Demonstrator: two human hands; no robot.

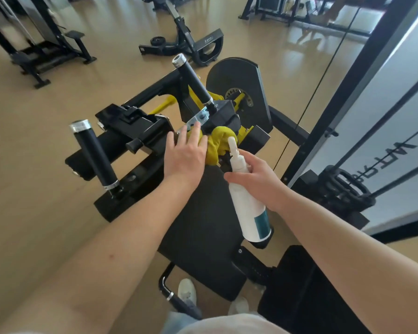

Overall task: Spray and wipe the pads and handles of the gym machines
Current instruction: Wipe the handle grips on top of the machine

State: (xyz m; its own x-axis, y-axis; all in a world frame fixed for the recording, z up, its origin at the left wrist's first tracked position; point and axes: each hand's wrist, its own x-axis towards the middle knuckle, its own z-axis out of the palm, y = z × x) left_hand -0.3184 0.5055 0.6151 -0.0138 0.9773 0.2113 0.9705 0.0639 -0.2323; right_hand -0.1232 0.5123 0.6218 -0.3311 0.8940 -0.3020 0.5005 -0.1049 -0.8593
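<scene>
Head view looks down on a black gym machine, both bare arms reaching forward over it. The left hand lies flat with fingers spread and extended, palm down on a yellow cloth, which is bunched against the black frame at the far end of the seat pad; how much of the cloth sits under the palm is hard to tell. The right hand is curled around the upper part of a white spray bottle, thumb across its near side, nozzle pointing away toward the cloth. The bottle hangs tilted over the right side of the pad. A black handle with silver caps stands to the left, a second handle farther off beyond the cloth. Two white shoes show on the tan floor below
</scene>
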